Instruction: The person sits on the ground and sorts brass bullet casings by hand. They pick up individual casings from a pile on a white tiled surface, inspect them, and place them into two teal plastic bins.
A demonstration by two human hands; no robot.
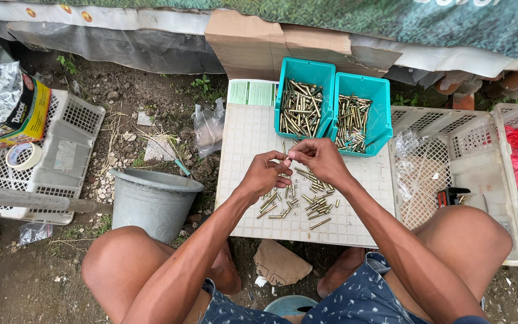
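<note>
The person sits low on the ground, knees apart, in front of a white plastic board (pixel 241 180) with a fine grid. The left hand (pixel 265 174) and the right hand (pixel 319 159) meet above the middle of the board, fingertips almost touching each other. Both hands are pinched narrow around a small brass-coloured metal pin (pixel 287 159) that they hold between them; how exactly each finger grips it is too small to tell.

Under the hands, on the board, lies a loose pile of brass pins (pixel 304 201), mixed with some small washers. At the far edge of the board stand two teal plastic bins, touching each other: the left bin (pixel 307 69) and the right bin (pixel 379 96), both filled with the same kind of metal pins.

Left of the board stands a grey bucket (pixel 151 204) on the soil. Right of the board lies a white plastic crate (pixel 451 156) with clear bags inside
</note>
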